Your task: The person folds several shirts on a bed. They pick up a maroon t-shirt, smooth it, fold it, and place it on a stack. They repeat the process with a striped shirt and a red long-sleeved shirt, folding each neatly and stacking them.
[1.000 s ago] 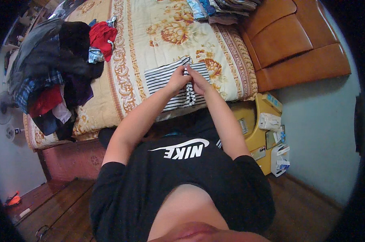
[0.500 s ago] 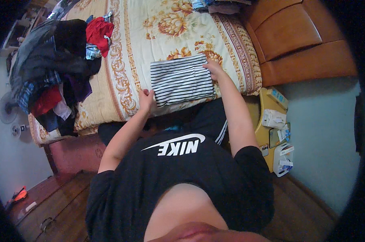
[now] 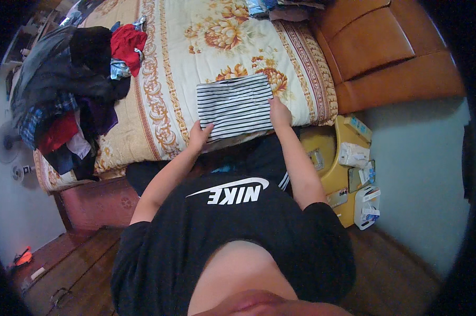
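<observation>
From my end I see the striped cloth (image 3: 235, 108) lying flat, as a rough rectangle, on the quilt (image 3: 217, 58), its near edge close to the quilt's own near edge. The left hand (image 3: 199, 137) is at the cloth's near left corner, thumb set apart from the fingers and laid over the stripes; I can't tell whether it pinches the fabric. The right hand (image 3: 281, 114) is at the right edge, fingers against it and pointing away from the body; its grip is hidden from me too.

To the left I have a wide band of quilt before the heap (image 3: 74, 73) and the red garment (image 3: 127, 45). Beyond the cloth's far edge, flowered quilt runs up towards the stack (image 3: 288, 11). On the right I get a narrower strip, then the headboard (image 3: 380, 52), with the yellow nightstand (image 3: 344, 137) nearer the body.
</observation>
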The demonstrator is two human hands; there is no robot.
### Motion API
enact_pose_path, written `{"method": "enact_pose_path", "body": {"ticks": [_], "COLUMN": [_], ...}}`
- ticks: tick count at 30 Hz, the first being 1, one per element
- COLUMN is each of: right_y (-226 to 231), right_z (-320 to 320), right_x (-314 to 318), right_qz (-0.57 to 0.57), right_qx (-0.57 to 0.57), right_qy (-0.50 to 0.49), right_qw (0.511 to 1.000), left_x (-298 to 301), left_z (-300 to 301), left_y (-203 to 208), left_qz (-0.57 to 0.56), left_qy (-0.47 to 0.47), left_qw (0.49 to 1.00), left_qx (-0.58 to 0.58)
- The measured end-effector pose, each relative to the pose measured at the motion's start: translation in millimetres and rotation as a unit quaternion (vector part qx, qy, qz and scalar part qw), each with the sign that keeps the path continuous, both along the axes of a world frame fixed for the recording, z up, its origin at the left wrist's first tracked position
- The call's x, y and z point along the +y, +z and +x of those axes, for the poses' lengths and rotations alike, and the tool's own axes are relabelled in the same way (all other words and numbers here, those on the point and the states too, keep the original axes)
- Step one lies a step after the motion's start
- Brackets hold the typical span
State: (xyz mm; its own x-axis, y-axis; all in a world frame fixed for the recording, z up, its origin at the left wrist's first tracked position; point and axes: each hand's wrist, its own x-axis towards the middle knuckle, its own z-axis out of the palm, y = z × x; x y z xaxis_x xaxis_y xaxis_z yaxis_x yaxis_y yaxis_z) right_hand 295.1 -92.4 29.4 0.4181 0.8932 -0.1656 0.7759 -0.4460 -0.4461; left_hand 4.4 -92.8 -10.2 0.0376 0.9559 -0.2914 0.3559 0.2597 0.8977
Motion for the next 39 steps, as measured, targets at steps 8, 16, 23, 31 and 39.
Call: {"method": "enact_pose_path", "body": {"ticks": [8,16,23,31,39], "right_y": [12,-29,-51,-3,-14], "right_z": [-11,-14,-16,-34,-72], "right_x": [58,108,106,76,41], "right_qz": [0.070,0.087,0.238,0.171,0.070], "right_qx": [-0.047,-0.080,-0.193,-0.228,-0.149], "right_qy": [-0.005,0.018,0.028,0.109,0.187], "right_qw": [0.996,0.993,0.952,0.952,0.969], "left_x": [79,121,131,107,68], "left_z": [23,25,16,31,42], "left_y": [59,31,5,42,35], "left_qz": [0.082,0.088,0.032,0.186,0.229], "left_qy": [-0.009,0.061,0.037,0.006,-0.232], "left_qw": [0.983,0.981,0.988,0.913,0.847], "left_qx": [0.166,0.162,0.145,0.364,0.421]}}
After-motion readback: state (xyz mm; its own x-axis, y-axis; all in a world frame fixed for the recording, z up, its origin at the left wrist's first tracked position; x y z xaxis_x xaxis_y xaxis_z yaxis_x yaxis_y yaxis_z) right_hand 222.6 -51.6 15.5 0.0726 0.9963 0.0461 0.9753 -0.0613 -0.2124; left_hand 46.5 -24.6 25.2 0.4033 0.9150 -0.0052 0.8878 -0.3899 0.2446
